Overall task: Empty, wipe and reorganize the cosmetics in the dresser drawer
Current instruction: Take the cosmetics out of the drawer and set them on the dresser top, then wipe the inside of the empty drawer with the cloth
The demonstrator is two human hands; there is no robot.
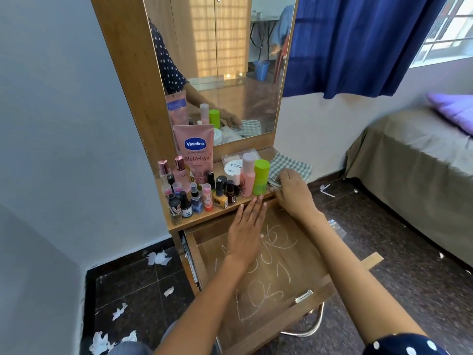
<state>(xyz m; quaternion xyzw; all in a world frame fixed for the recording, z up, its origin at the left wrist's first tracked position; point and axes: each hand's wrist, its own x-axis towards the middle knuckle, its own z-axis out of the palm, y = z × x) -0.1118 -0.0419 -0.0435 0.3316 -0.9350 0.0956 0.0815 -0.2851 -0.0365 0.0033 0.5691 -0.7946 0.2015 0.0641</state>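
Drawer [258, 285] pulled out, bare, one left hand [245, 231] flat above it, fingers spread. One right hand [289, 188] pinches one checked cloth [294, 165] at the shelf's right edge.

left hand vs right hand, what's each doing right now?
The left hand lies flat and open, palm down, fingers straight, over the open drawer, holding nothing. The right hand reaches further back onto the dresser shelf, fingers curled on the checked cloth beside the green-capped bottle. Whether the left hand touches the drawer floor is unclear. Both arms are bare and stretched forward.
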